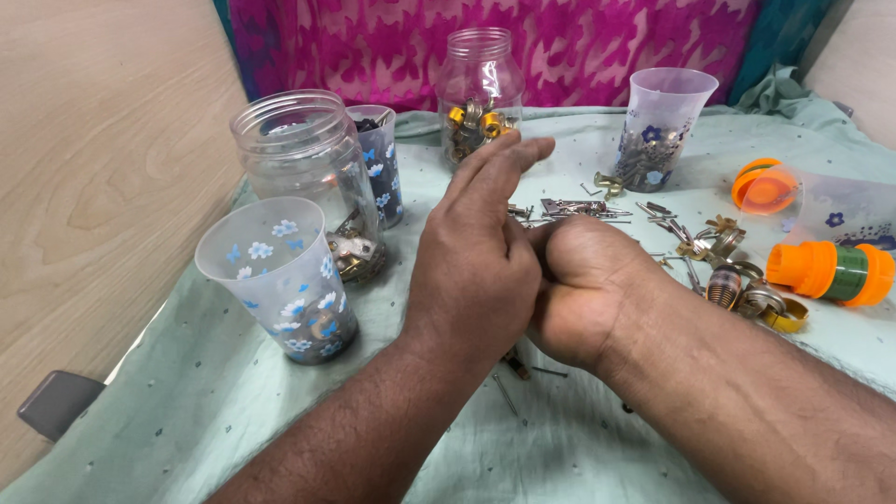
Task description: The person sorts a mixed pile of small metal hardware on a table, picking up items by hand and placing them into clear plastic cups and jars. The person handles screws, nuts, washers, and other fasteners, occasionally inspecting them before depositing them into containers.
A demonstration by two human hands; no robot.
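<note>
My left hand (476,252) is raised over the middle of the table with its fingers stretched flat toward the far side, and nothing shows in it. My right hand (583,285) is curled into a fist pressed against the left palm; whatever it may hold is hidden. Just beyond both hands lies a scatter of small metal parts (574,210), nails and screws. A few loose nails (509,387) lie under my wrists.
At the left stand a flowered plastic cup (275,280), a clear jar (308,163) and a dark cup (378,163), all holding hardware. A jar (478,93) and a cup (661,126) stand at the back. At the right are orange fittings (826,271) and metal rings (756,299).
</note>
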